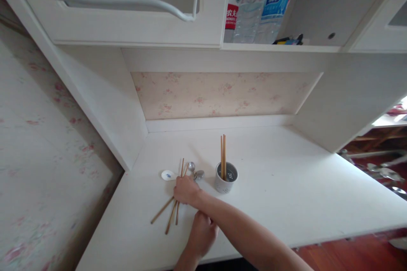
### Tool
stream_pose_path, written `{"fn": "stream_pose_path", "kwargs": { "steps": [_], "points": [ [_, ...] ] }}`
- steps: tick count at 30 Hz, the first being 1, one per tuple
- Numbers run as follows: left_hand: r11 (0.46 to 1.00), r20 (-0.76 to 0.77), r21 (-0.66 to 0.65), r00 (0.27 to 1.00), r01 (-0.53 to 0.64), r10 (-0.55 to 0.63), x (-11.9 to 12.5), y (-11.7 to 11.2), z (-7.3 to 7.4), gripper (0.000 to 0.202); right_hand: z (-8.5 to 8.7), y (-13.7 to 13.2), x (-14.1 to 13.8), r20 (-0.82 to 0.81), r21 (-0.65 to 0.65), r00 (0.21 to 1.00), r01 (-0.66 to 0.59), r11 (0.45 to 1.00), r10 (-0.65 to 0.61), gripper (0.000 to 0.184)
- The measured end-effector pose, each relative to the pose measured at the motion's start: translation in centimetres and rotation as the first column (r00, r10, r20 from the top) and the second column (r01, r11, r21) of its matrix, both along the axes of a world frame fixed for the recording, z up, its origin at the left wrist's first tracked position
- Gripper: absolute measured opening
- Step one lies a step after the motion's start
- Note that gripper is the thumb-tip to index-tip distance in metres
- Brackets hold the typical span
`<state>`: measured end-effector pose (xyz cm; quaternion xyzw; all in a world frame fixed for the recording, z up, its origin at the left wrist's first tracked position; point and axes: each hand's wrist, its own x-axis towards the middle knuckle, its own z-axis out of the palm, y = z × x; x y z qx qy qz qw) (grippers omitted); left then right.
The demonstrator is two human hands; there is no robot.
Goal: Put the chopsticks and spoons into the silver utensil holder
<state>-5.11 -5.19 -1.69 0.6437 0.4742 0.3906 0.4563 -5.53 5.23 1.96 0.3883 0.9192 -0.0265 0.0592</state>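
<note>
My right hand (186, 189) reaches across to the left, its fingers closed over some wooden chopsticks (171, 218) that fan out on the white counter. Chopstick ends stick out both beyond and below this hand. Under my right forearm, my left hand (203, 229) is curled like a fist; whatever it may hold is hidden. A white spoon with a blue mark (168, 175) lies left of the right hand, and metal spoons (199, 174) lie just beyond it. To the right stands a grey-white utensil cup (224, 184) with several upright chopsticks (223, 156) in it.
The white counter (270, 178) runs back to a floral-papered panel (222, 95). Above hangs a cabinet with plastic bottles (273, 6) on its open shelf. A white cable (95, 0) crosses the upper left. Side panels (356, 97) bound the counter.
</note>
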Motion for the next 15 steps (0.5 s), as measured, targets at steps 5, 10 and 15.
{"fn": "stream_pose_path", "kwargs": {
  "steps": [5, 10, 15],
  "points": [
    [1.0, -0.132, 0.003, 0.991, -0.018, 0.018, -0.1, 0.1, 0.0, 0.036, 1.6, -1.1, 1.4, -0.103, 0.03, 0.993, 0.068, 0.997, -0.065, 0.025],
    [0.999, -0.175, -0.044, 0.984, -0.025, 0.017, 0.1, -0.3, -0.2, 0.021, 5.1, -3.1, 4.3, -0.649, -0.204, 0.701, 0.217, 0.955, -0.297, 0.044],
    [1.0, -0.175, -0.016, 0.985, -0.002, 0.0, 0.5, -0.3, 0.4, 0.024, 8.7, -3.3, 9.2, -0.921, -0.36, 0.135, 0.055, 0.931, -0.365, 0.065]
  ]
}}
